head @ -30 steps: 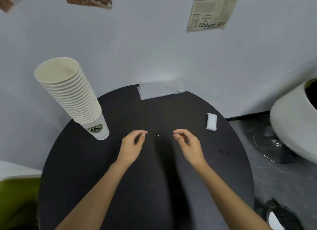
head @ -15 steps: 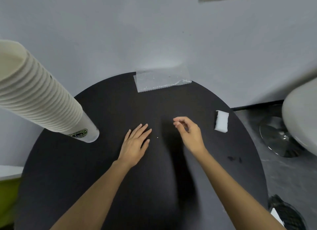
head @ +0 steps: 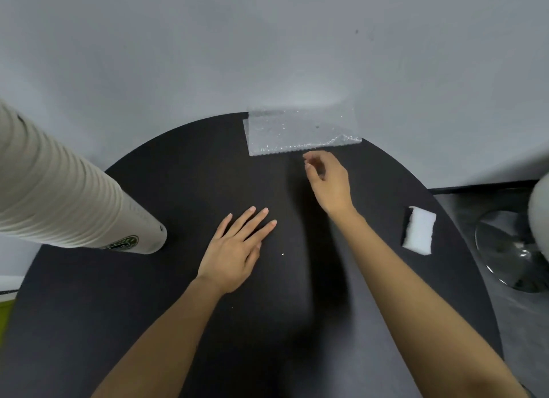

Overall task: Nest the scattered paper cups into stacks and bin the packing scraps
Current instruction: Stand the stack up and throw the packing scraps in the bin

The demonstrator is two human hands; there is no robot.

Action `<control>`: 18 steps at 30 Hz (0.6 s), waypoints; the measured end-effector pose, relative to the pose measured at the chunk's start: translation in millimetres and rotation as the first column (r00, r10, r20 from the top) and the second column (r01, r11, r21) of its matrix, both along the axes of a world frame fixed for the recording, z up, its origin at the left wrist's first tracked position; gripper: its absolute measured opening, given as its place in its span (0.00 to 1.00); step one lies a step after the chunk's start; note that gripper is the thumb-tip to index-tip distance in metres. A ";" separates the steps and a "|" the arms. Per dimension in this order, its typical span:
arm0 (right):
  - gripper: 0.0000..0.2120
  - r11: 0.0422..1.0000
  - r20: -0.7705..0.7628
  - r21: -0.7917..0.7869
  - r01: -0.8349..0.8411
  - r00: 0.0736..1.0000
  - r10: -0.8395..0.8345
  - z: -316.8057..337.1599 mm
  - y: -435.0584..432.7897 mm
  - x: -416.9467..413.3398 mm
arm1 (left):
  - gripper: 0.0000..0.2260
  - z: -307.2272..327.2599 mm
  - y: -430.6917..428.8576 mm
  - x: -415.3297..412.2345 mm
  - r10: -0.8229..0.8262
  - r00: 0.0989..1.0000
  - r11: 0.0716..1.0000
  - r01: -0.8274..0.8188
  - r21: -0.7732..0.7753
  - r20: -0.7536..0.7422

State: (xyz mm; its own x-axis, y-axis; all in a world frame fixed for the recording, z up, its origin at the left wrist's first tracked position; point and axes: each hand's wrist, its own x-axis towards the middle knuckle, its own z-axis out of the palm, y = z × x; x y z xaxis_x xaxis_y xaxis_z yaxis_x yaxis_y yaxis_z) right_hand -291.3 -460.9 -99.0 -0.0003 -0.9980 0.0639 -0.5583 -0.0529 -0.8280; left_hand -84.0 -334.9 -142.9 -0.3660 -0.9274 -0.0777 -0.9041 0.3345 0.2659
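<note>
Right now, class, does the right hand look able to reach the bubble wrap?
Probably yes: the right hand hovers just short of the bubble wrap, with nothing lying between them.

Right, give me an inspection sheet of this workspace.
Surface: round black table against grey wall.
Job's things: stack of nested cream paper cups standing at left; clear bubble-wrap sheet at far edge; white foam block near right edge.
Clutter: tiny white speck beside left hand.
Fingers: left hand flat on table; right hand loosely curled, holding nothing, just short of the sheet.
Cables: nothing seen.
Surroundings: chrome chair base at right.
</note>
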 end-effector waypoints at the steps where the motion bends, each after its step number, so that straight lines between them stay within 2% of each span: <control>1: 0.11 1.000 -0.038 -0.016 -0.014 0.999 0.013 -1.1 -7.6 0.5 | 0.24 -0.4 -0.2 0.2 0.004 1.000 1.000 -0.004 -0.008 -0.002; 8: 0.18 0.980 -0.339 -0.160 -0.118 0.939 0.058 -13.1 -55.9 6.7 | 0.23 -0.4 -0.8 -1.3 0.006 1.000 0.999 -0.006 -0.038 -0.003; 13: 0.31 0.979 -0.530 0.094 -0.180 0.824 0.202 -22.9 -75.9 12.0 | 0.23 -0.7 -1.1 -1.8 0.004 1.000 1.000 -0.004 -0.027 0.004; 15: 0.29 0.979 -0.556 0.115 -0.169 0.806 0.205 -25.2 -79.0 14.5 | 0.23 -1.8 -1.3 -1.1 0.008 1.000 1.000 -0.008 -0.027 0.004; 18: 0.21 0.990 -0.566 0.054 -0.129 0.813 0.137 -27.5 -81.1 17.7 | 0.23 -2.5 -1.2 -0.2 0.007 1.000 1.000 -0.007 -0.029 0.003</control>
State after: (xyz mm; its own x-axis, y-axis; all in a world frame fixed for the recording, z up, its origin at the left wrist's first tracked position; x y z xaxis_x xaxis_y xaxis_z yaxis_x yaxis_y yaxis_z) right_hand -273.6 -542.0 -126.5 0.1644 -0.9864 -0.0016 -0.9171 -0.1522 -0.3684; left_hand -84.2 -336.1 -145.4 -0.3589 -0.9319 -0.0519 -0.9074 0.3354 0.2533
